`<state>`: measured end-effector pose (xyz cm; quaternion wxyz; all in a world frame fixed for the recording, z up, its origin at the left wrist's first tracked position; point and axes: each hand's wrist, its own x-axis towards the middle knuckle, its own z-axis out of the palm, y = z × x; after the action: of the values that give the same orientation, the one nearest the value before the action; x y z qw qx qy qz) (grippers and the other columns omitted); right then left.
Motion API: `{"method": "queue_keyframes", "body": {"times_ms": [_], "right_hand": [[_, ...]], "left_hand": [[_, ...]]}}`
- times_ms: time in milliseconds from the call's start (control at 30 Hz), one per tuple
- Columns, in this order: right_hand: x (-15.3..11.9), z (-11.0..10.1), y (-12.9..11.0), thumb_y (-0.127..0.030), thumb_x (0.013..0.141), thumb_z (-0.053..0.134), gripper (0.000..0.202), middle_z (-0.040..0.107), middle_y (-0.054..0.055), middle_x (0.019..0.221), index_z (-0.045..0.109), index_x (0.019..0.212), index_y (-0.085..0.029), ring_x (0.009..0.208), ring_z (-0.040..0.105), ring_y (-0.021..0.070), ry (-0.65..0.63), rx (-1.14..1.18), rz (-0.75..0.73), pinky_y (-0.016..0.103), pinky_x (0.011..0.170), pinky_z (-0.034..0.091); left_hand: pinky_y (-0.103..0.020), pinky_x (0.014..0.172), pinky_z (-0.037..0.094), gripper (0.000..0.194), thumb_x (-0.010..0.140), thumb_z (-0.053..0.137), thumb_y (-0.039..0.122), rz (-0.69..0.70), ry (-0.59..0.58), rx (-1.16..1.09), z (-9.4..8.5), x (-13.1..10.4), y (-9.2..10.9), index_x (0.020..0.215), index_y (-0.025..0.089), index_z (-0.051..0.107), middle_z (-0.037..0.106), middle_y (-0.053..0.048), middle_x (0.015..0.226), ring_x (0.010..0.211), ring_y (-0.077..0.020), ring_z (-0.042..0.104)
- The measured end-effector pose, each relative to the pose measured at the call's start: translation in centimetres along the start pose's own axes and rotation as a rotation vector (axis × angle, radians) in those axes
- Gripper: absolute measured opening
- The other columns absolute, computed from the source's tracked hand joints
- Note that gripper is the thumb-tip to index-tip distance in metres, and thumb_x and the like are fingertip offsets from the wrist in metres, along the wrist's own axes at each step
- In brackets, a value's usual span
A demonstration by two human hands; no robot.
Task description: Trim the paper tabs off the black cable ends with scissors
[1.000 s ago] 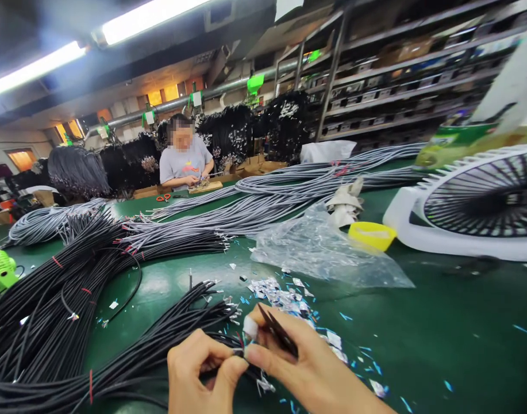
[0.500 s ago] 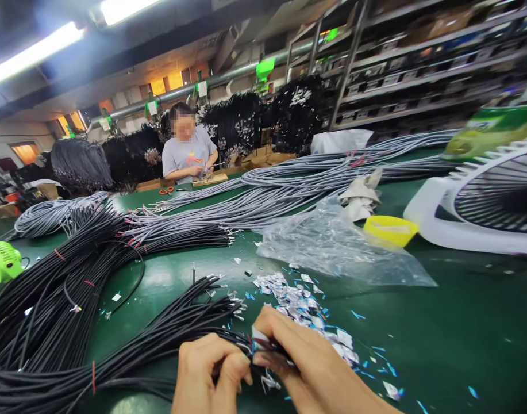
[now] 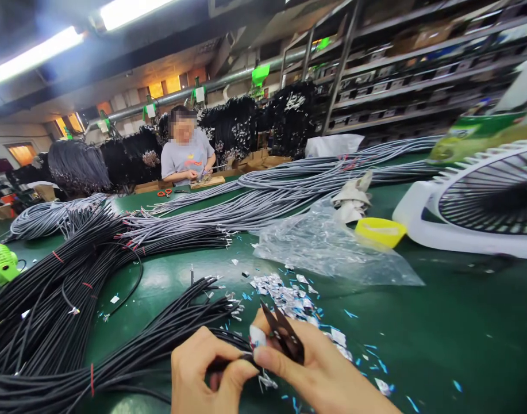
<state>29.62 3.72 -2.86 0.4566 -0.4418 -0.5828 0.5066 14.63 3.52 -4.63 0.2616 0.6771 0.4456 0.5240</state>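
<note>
My left hand [image 3: 205, 368] is closed, its thumb and forefinger pinching the end part of a black cable [image 3: 246, 356]. Close against it, my right hand [image 3: 319, 359] grips dark-bladed snips [image 3: 284, 333] in the palm, blades pointing up and to the left, slightly apart. My right thumb and forefinger meet at the tip of the cable; a white wrap [image 3: 257, 336] shows on or by that forefinger. What exactly is pinched there is too small to make out. A bundle of black cables [image 3: 160, 333] with stripped, pale ends lies left of my hands.
White foil scraps [image 3: 284, 293] and blue bits lie scattered on the green table [image 3: 461, 322] beyond my hands. Farther back are a clear plastic bag [image 3: 332, 253], yellow bowl [image 3: 380, 231], white fan [image 3: 418, 230] and grey cables [image 3: 211, 215]. A person [image 3: 188, 152] works across the table.
The snips have swung up into view above my right hand, blades now upright. My right thumb has come against the cable tip; my left hand has barely shifted.
</note>
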Motion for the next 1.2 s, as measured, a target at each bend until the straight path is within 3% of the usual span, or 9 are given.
{"method": "queue_keyframes", "body": {"times_ms": [100, 233, 300, 433, 467, 533, 667, 1000, 1200], "right_hand": [[-0.6, 0.2, 0.6, -0.07, 0.07, 0.06, 0.05, 0.032, -0.008, 0.06, 0.051, 0.081, -0.021, 0.049, 0.025, 0.0108, -0.059, 0.189, 0.157, 0.021, 0.045, 0.025], [0.0, -0.2, 0.3, -0.063, 0.077, 0.058, 0.044, 0.044, -0.003, 0.061, 0.051, 0.067, -0.021, 0.056, 0.039, 0.0148, -0.016, -0.086, -0.136, 0.025, 0.051, 0.032], [0.8, -0.9, 0.2, -0.061, 0.079, 0.056, 0.045, 0.047, -0.002, 0.059, 0.048, 0.061, -0.021, 0.054, 0.041, 0.0157, 0.112, -0.196, -0.239, 0.026, 0.05, 0.033], [1.5, -2.3, 0.3, -0.066, 0.081, 0.048, 0.045, 0.035, -0.006, 0.05, 0.044, 0.068, -0.023, 0.042, 0.033, 0.0133, 0.436, -0.141, -0.166, 0.024, 0.039, 0.031], [1.3, -2.4, 0.3, -0.062, 0.08, 0.055, 0.04, 0.042, -0.004, 0.056, 0.048, 0.073, -0.022, 0.047, 0.04, 0.0146, 0.471, -0.152, -0.176, 0.025, 0.044, 0.036], [0.7, -2.1, 0.2, -0.049, 0.081, 0.06, 0.029, 0.05, -0.001, 0.064, 0.053, 0.073, -0.022, 0.055, 0.048, 0.0165, 0.388, -0.224, -0.23, 0.026, 0.052, 0.042], [-0.3, -0.7, -0.1, -0.031, 0.083, 0.053, 0.021, 0.053, -0.001, 0.061, 0.053, 0.064, -0.022, 0.055, 0.05, 0.0164, 0.144, -0.313, -0.216, 0.025, 0.05, 0.041], [0.3, -0.2, 0.2, -0.034, 0.082, 0.052, 0.021, 0.058, 0.0, 0.062, 0.058, 0.067, -0.02, 0.055, 0.053, 0.0172, 0.152, -0.281, -0.202, 0.026, 0.052, 0.044], [0.1, 0.0, 0.2, -0.027, 0.089, 0.045, 0.023, 0.057, 0.0, 0.065, 0.054, 0.068, -0.022, 0.059, 0.055, 0.0171, 0.151, -0.403, -0.288, 0.026, 0.054, 0.043]], "left_hand": [[-0.019, 0.048, 0.034, 0.016, 0.075, 0.065, 0.018, 0.064, -0.036, -0.042, -0.4, 0.4, 0.3, 0.059, 0.018, 0.065, 0.058, 0.0, 0.055, 0.051, -0.0111, 0.049], [-0.018, 0.045, 0.031, 0.018, 0.07, 0.069, 0.021, -0.117, -0.087, -0.165, -0.6, 0.6, 0.6, 0.054, 0.016, 0.062, 0.055, 0.001, 0.054, 0.05, -0.0105, 0.048], [-0.017, 0.044, 0.03, 0.02, 0.067, 0.069, 0.022, -0.22, -0.074, -0.213, -0.5, 0.5, 0.7, 0.052, 0.015, 0.058, 0.051, 0.002, 0.054, 0.05, -0.0096, 0.047], [-0.018, 0.049, 0.037, 0.021, 0.063, 0.073, 0.025, -0.333, 0.026, -0.279, -0.3, 0.5, 0.8, 0.053, 0.014, 0.057, 0.05, 0.003, 0.053, 0.051, -0.0101, 0.048], [-0.018, 0.05, 0.038, 0.021, 0.062, 0.074, 0.025, -0.339, 0.046, -0.286, -0.2, 0.5, 0.8, 0.053, 0.014, 0.059, 0.05, 0.003, 0.053, 0.052, -0.0105, 0.049], [-0.018, 0.05, 0.038, 0.02, 0.061, 0.075, 0.025, -0.333, 0.061, -0.3, -0.1, 0.7, 0.9, 0.052, 0.014, 0.06, 0.052, 0.002, 0.053, 0.052, -0.0106, 0.049], [-0.016, 0.049, 0.038, 0.02, 0.061, 0.075, 0.024, -0.327, 0.058, -0.323, -0.1, 0.9, 1.0, 0.052, 0.014, 0.061, 0.054, 0.003, 0.052, 0.051, -0.0096, 0.05], [-0.017, 0.049, 0.037, 0.021, 0.065, 0.073, 0.029, -0.315, 0.017, -0.277, -0.2, 0.7, 0.4, 0.055, 0.013, 0.064, 0.057, 0.001, 0.053, 0.051, -0.0099, 0.049], [-0.017, 0.05, 0.039, 0.022, 0.067, 0.071, 0.03, -0.284, 0.044, -0.185, 0.0, 0.6, 0.5, 0.055, 0.014, 0.063, 0.058, 0.0, 0.054, 0.052, -0.0114, 0.052]]}}
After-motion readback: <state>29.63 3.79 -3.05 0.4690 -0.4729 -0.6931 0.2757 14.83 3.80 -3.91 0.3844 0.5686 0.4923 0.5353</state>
